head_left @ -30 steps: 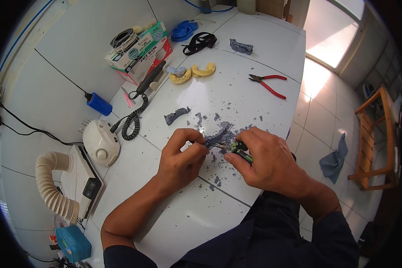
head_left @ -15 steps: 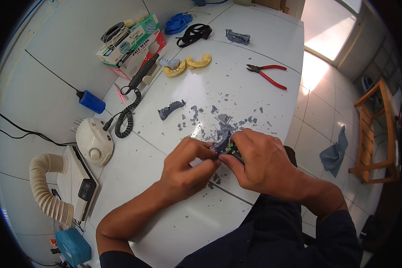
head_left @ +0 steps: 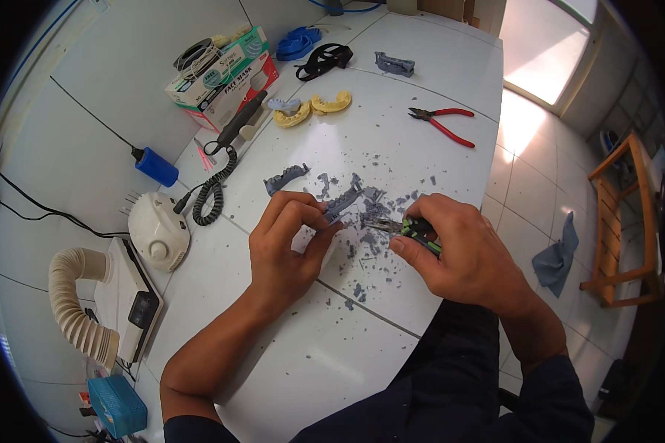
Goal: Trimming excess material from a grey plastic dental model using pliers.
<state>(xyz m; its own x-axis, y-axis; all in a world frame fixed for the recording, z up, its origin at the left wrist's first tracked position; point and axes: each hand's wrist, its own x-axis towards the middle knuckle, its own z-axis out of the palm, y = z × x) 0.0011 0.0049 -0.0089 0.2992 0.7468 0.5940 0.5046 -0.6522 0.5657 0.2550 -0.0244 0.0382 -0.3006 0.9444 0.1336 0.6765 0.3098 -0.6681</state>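
Table [head_left: 288, 369]: white-tiled, wall [head_left: 66, 170] at left, floor [head_left: 521, 184] at right.
Left hand [head_left: 284, 247]: thumb & fingers pinch a grey-blue pc [head_left: 343, 201], jagged & slightly curved, held low over the table's middle, one end toward far right.
Right hand [head_left: 465, 247]: fingers wrapped around green-black pliers [head_left: 415, 229]; tips point left, just beside the held pc, apart from it as far as shows. Tip gap too small to tell.
Crumbs [head_left: 374, 195]: grey-blue, strewn btwn & beyond the hands; approx. same colour as the pc, so a fair amt. seems broken off already.
Pc's edge: looks uneven, so prob. some rough bits remain; can't tell how many.
Other grey-blue pcs: left one [head_left: 285, 179] just beyond left hand, far one [head_left: 394, 64] near the far edge; can't tell if either is finished.
Yellow casts [head_left: 331, 103]: far, side by side, well apart from both hands.
Right table edge: runs near right hand, so rightward room on top looks ltd.
Red-handled pliers [head_left: 430, 116]: far right, well apart from hands, near that edge.
Left side: white control unit [head_left: 157, 229] & ribbed hose [head_left: 70, 310], well apart from left hand; white tile btwn gives it elbow room.
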